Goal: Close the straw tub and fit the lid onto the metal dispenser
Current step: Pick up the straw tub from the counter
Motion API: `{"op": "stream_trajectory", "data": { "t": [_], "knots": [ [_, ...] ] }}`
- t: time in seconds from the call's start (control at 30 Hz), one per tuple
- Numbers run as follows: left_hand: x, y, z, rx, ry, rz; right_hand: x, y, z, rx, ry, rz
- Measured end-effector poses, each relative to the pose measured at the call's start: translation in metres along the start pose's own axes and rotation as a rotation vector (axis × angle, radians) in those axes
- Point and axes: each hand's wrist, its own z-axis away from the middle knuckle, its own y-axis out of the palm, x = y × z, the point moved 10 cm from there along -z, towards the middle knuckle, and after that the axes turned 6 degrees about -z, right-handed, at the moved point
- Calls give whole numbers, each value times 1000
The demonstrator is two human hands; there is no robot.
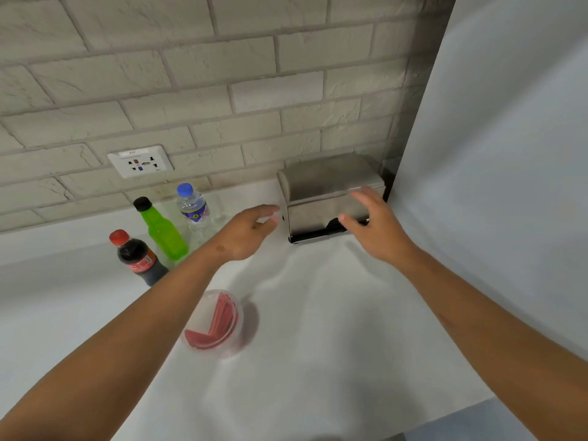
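The metal dispenser [321, 198] stands on the white counter against the brick wall at the back right, with its metal lid resting on top and a dark slot low on its front. My right hand [374, 224] hovers open in front of its right half, fingers spread, holding nothing. My left hand [251, 229] is open just left of the dispenser, fingertips close to its left side. The clear round straw tub [216, 323], full of red straws, stands nearer to me beside my left forearm; a clear lid seems to cover it.
Three bottles stand at the back left: a cola bottle [136, 256], a green bottle [160, 230] and a water bottle [192, 205]. A wall socket [140, 161] sits above them. A tall white panel [493, 170] rises on the right. A wrinkled white cloth [318, 313] covers the counter.
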Motion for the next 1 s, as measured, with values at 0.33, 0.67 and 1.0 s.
{"op": "stream_trajectory", "data": {
  "t": [0.33, 0.67, 1.0],
  "knots": [
    [71, -34, 106, 96, 17, -25, 24, 117, 113, 271, 48, -159],
    [123, -22, 168, 157, 74, 24, 61, 210, 176, 330, -11, -152],
    [134, 0, 175, 209, 108, 179, 69, 241, 185, 224, 16, -129]
  ]
}}
